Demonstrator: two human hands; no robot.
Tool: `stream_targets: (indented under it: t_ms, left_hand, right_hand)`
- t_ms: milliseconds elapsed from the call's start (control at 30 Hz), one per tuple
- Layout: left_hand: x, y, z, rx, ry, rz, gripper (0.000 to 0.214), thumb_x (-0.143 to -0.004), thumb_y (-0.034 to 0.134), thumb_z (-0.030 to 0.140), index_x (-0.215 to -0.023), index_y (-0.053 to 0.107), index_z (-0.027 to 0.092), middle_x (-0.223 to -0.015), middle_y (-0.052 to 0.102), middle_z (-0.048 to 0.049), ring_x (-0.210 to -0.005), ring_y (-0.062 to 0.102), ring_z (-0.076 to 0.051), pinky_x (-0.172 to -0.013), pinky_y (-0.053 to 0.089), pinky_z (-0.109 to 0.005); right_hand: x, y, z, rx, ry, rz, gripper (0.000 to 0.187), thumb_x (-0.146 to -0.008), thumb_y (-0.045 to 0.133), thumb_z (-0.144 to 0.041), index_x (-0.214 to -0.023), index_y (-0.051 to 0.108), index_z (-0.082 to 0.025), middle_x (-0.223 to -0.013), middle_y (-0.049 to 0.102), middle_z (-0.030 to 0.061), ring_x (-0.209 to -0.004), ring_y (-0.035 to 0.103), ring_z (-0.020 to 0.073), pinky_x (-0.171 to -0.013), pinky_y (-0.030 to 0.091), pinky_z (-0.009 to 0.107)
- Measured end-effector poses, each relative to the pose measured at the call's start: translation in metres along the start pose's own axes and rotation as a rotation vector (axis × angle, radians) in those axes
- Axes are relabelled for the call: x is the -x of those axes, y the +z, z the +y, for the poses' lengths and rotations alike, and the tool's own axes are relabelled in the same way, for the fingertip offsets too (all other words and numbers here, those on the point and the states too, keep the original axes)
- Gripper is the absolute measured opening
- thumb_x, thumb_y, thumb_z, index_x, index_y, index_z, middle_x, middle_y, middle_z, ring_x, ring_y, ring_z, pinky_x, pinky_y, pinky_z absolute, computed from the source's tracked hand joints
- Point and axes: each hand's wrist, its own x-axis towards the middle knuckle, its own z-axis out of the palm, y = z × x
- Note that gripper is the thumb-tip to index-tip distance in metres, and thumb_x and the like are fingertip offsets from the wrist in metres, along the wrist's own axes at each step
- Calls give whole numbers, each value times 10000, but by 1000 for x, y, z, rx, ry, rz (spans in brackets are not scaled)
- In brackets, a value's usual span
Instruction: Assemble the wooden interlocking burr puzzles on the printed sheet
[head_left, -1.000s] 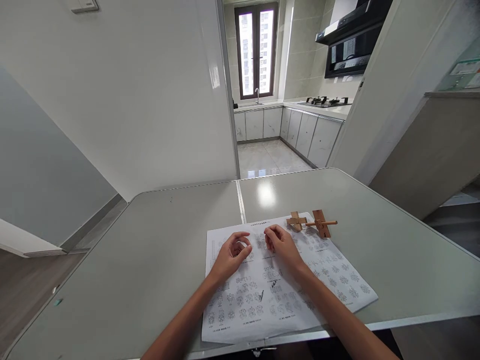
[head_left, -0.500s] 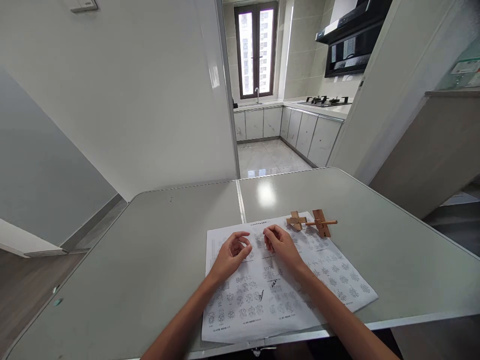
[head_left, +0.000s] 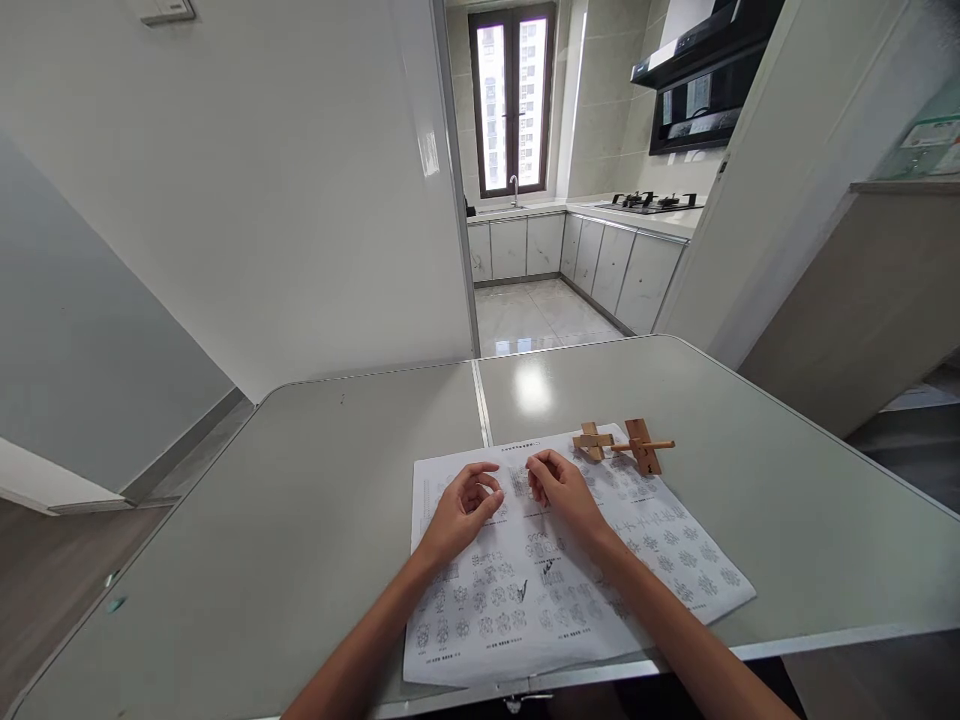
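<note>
Both my hands rest on a printed sheet of diagrams [head_left: 660, 560] that lies on a grey table [head_left: 300, 480]. My left hand [head_left: 459, 516] is loosely curled, thumb near the fingertips, and nothing shows inside it. My right hand [head_left: 564, 492] sits just to its right, fingers bent under, also with nothing visible in it. The two hands are a short gap apart. Beyond my right hand, at the sheet's far corner, lie two wooden cross-shaped puzzle pieces [head_left: 593, 441] [head_left: 643, 446], the right one with a thin peg through it. Neither hand touches them.
The table has a metal seam [head_left: 482, 410] down its middle and a rounded far edge. Behind it a white wall stands on the left, and a doorway opens onto a kitchen with cabinets [head_left: 615, 265] and a hob [head_left: 651, 204].
</note>
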Motion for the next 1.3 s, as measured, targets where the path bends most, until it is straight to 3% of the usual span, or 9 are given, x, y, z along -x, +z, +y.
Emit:
stream_targets:
  t_ms: [733,1300]
  left_hand:
    - [-1,-2,-9,12,6,-2,421,-927,707,466,-1260,605,228,-995,614,-36,-758,540,-124,-698,464,-250]
    - [-1,-1,-4,5,-19,-3,456,-910,716,492,-1251,604,210,-980,611,-43,-751,539,-127,-690,470,-256]
  right_hand:
    - [0,-1,0,-9,11,-5,362,-880,666,-564,-785,592,-222,-664,589,-16,-563,499,148,-534,405,289]
    - [2,0,-4,-15,8,10,398,-852,691,-598,-765,600,-220,-660,595,-10,-560,503,149,-531,410,285]
